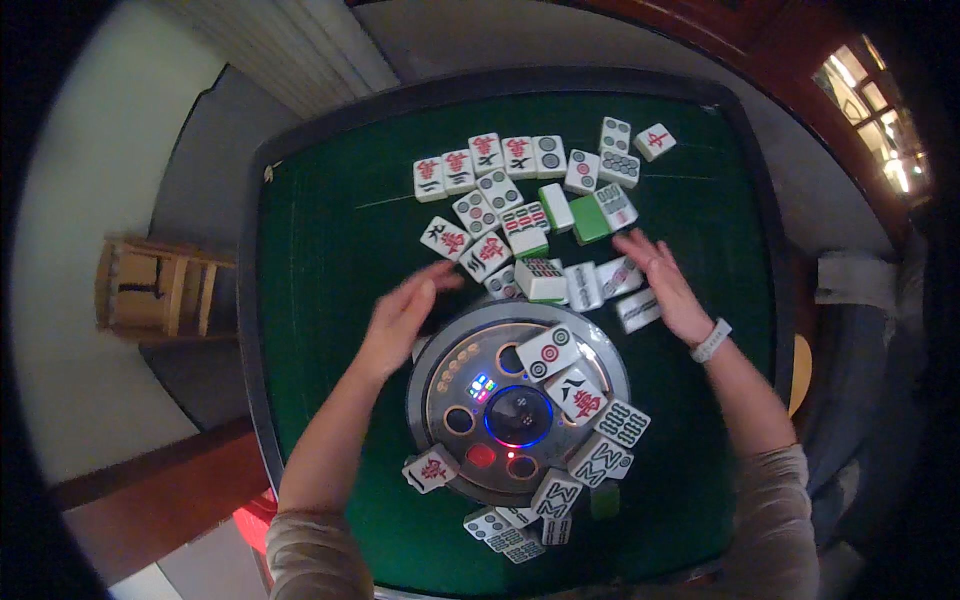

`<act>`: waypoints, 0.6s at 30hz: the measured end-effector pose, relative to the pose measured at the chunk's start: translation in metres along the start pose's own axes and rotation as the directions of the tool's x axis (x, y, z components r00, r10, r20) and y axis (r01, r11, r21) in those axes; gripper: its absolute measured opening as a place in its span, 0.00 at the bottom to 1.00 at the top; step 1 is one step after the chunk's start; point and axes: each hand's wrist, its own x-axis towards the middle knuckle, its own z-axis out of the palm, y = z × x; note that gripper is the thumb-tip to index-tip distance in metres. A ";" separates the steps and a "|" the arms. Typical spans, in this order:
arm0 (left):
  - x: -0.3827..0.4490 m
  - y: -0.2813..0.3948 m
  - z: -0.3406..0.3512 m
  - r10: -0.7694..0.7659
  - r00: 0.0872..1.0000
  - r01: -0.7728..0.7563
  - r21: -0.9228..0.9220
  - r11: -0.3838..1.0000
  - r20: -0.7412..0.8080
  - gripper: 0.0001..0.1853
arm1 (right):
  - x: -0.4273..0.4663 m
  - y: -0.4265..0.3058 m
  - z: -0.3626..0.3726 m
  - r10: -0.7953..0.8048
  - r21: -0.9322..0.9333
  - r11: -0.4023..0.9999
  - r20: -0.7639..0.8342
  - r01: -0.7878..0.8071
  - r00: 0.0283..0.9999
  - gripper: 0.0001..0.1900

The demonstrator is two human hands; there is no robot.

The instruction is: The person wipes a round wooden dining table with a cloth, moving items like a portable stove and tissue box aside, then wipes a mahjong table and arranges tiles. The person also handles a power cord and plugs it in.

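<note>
White mahjong tiles with green backs lie scattered over the green felt of a mahjong table (322, 390). My left hand (405, 311) is at the left edge of the tile cluster, its fingertips beside a character tile (486, 256); it holds nothing that I can see. On the right my right hand (664, 281), fingers extended, reaches the cluster beside a tilted circle tile (621, 277) and a bamboo tile (637, 310). Between the hands stand stacked tiles (541, 281). More tiles, among them a three-circle tile (546, 352), rest on the round centre console (517, 416).
A raised dark rim (251, 300) surrounds the felt. Beyond the hands runs an uneven row of face-up tiles (517, 157). Several tiles lie near the console's lower edge (514, 546). A wooden stool (161, 289) stands left of the table.
</note>
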 end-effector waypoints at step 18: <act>0.132 0.040 -0.005 0.515 0.855 -0.434 0.624 0.649 0.059 0.25 | 0.120 -0.021 -0.044 -0.188 -0.267 0.959 -0.323 0.101 0.927 0.23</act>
